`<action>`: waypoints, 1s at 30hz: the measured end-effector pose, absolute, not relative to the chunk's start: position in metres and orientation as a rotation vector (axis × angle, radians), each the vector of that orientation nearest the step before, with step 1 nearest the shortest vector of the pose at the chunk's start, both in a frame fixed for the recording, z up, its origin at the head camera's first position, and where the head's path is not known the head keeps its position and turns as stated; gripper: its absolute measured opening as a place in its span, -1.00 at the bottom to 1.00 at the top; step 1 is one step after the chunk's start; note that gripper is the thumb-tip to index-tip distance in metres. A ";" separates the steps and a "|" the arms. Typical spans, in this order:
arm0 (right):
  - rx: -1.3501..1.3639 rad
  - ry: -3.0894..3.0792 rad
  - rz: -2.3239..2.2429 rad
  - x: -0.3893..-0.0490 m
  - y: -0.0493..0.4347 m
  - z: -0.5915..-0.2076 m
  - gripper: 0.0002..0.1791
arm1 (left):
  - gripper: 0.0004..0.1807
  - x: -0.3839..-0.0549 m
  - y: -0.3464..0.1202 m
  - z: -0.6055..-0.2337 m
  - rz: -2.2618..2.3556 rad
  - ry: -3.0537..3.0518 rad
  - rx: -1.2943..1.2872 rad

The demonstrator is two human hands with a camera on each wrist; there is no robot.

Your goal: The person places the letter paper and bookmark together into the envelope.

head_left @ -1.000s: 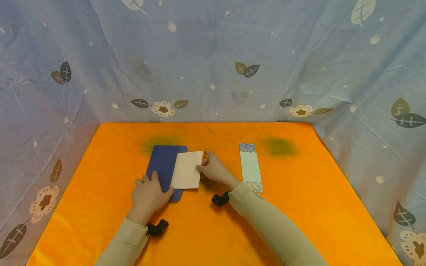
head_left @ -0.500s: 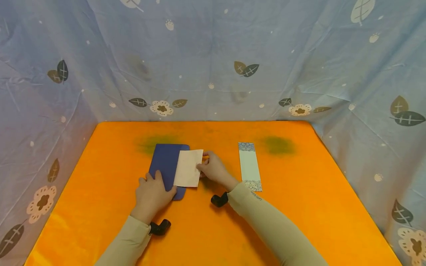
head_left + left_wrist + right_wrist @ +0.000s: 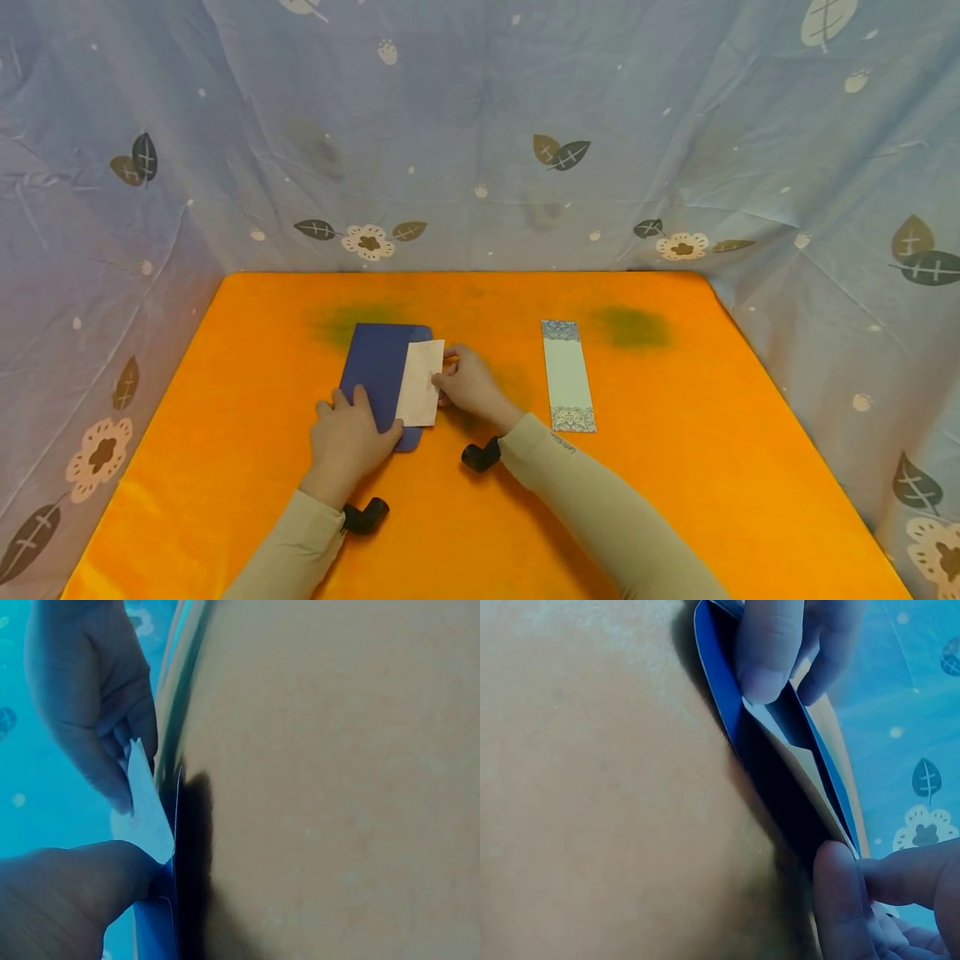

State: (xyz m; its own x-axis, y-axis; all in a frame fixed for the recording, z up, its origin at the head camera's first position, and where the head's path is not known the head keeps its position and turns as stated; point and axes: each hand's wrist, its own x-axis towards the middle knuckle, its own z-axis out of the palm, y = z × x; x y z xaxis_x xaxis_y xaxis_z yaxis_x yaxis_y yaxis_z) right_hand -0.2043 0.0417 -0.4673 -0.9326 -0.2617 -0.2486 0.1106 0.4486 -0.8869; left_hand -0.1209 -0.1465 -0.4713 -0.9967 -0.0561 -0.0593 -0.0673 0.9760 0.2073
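Note:
A dark blue envelope lies left of the middle, its open side to the right. My left hand holds it from the near left, with the thumb at the opening and the other fingers on its upper face. Partway inside the envelope is a white sheet of paper, which looks folded. My right hand pinches the paper's outer edge between thumb and fingers. In the right wrist view the envelope gapes around the paper, and the left thumb sits in the opening. The paper's inner part is hidden.
A pale green card strip with patterned ends lies to the right of my right hand. An orange cloth covers the table. Patterned blue-grey curtain stands behind and along both sides.
My right hand has moved left and slid the paper deeper into the envelope, so less of it shows. The envelope and left hand have shifted slightly right.

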 end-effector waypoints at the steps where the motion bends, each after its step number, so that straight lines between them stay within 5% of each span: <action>1: -0.122 2.351 -1.482 -0.204 0.041 -0.467 -0.53 | 0.04 -0.121 -0.146 -0.471 0.322 3.071 -0.096; 30: -0.096 2.371 -1.496 -0.201 0.022 -0.472 -0.52 | 0.01 -0.117 -0.148 -0.474 0.416 3.138 -0.104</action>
State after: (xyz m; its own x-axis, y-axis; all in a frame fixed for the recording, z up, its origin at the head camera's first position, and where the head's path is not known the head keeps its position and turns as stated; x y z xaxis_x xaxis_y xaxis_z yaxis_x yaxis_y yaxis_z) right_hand -0.2006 0.0221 -0.4723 -0.9417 -0.2324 -0.2433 0.1195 0.4452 -0.8874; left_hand -0.1174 -0.1484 -0.4740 -0.9975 -0.0683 0.0171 -0.0615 0.9634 0.2609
